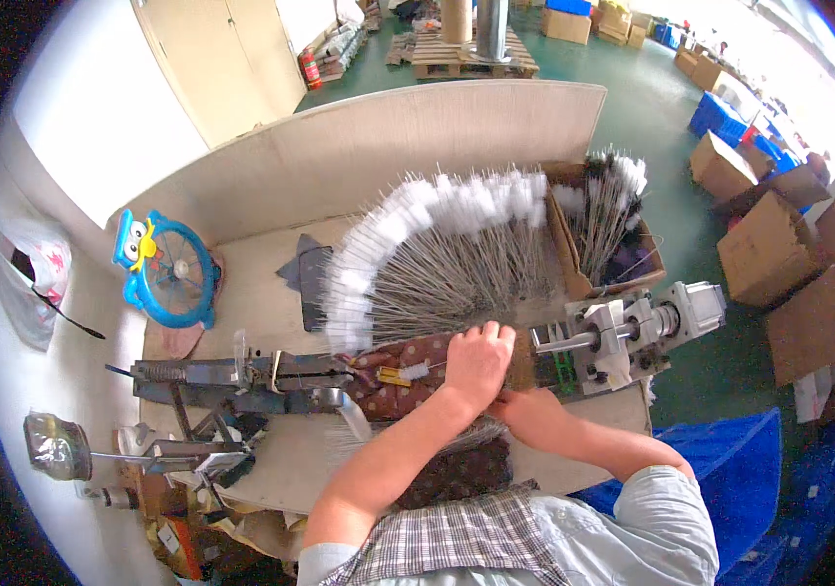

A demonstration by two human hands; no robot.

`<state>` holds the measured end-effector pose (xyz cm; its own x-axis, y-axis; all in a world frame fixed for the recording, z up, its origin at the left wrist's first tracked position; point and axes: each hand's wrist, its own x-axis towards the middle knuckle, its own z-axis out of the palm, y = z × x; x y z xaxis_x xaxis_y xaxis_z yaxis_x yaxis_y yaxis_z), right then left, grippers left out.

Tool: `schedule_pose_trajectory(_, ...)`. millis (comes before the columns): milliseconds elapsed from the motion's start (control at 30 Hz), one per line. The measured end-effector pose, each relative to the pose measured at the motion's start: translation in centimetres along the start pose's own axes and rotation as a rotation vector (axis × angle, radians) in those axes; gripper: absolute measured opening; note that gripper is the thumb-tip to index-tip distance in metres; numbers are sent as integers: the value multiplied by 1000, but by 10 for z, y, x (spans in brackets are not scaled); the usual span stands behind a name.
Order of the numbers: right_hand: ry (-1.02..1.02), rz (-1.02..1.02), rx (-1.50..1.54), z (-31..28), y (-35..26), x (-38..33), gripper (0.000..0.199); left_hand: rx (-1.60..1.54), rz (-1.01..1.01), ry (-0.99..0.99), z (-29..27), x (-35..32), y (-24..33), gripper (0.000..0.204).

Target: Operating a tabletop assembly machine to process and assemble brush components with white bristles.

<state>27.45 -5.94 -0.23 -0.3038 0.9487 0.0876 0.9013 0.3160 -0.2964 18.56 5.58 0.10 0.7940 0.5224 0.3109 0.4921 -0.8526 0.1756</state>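
Presumably the likeliest trouble from here is snagging: the left hand (479,366) and right hand (535,415) work close together over the front half of the surface (261,259), and the wire stems (466,283) of the white-tipped brushes (408,215) end just behind them, so a stray knuckle or sleeve could drag several out of their fan. The left hand's fingers are bent and turned away, and the right hand's tips are tucked near them; I cannot tell whether either grasps anything. A small white brush (417,371) lies just left of the left hand, over a spotted brown cloth (383,402) and beside a yellow piece (393,376); a pull on that cloth could shift both. A metal mechanism (623,337) sits at the surface's right edge, near enough to knock a wrist if the hands swing that way. Toward the left edge lie a long metal fixture (212,376) and, behind it, a blue cartoon-faced fan (181,273). Near the back right corner, a cardboard box (565,244) bears more brushes. A pale board (388,127) lines the back edge; beyond, cartons (774,249) and a pallet (476,68) stand on the green floor (623,107).
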Motion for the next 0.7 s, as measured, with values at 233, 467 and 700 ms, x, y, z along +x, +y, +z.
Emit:
schedule_pose_trajectory(233,-115,41,19,-12,-5,-4,14,192,4,-101,-9,10,-13,3)
schedule_pose_trajectory(467,-257,-91,-167,-37,-5,11,8,286,-50,113,-50,1,-51,22)
schedule_pose_trajectory(700,114,-114,-445,-83,23,46,4,-70,138,393,-126,-76,-8,21)
